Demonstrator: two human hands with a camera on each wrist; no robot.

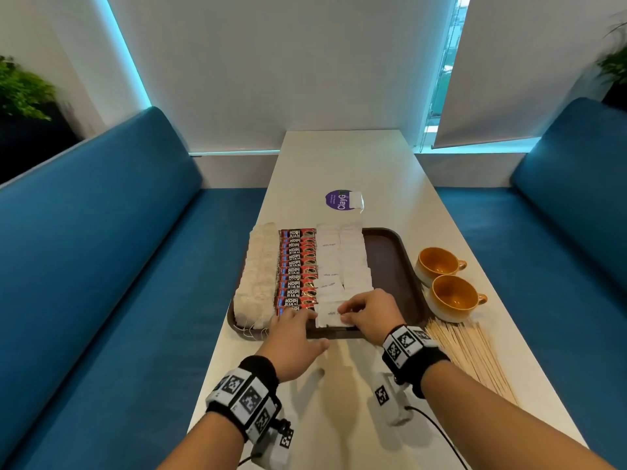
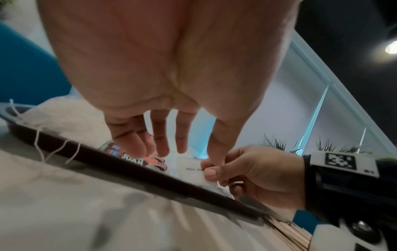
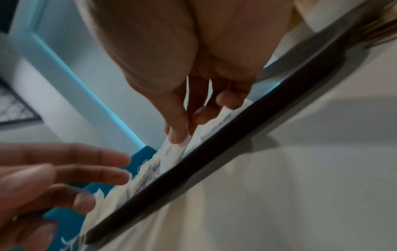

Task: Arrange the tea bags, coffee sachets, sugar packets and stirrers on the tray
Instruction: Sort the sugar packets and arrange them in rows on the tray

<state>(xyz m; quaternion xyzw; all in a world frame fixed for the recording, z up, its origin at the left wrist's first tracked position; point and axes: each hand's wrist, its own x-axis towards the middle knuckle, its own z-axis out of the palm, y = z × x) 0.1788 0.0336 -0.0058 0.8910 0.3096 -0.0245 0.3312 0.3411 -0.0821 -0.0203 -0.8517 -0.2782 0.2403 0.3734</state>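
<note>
We are finishing the sugar rows: our right hand (image 1: pixel 364 312) pinches a white sugar packet (image 1: pixel 328 317) at the near edge of the brown tray (image 1: pixel 390 262), beside the Kopi Juan coffee sachets (image 1: pixel 297 271) and tea bags (image 1: pixel 258 273). Our left hand (image 1: pixel 293 337) hovers with fingers spread, holding nothing. Next we likely need to press it flat, then fetch the wooden stirrers (image 1: pixel 470 354) lying on the table right of the tray

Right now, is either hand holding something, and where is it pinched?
The right hand pinches a white sugar packet by its right edge, low over the tray. The left hand holds nothing.
</note>
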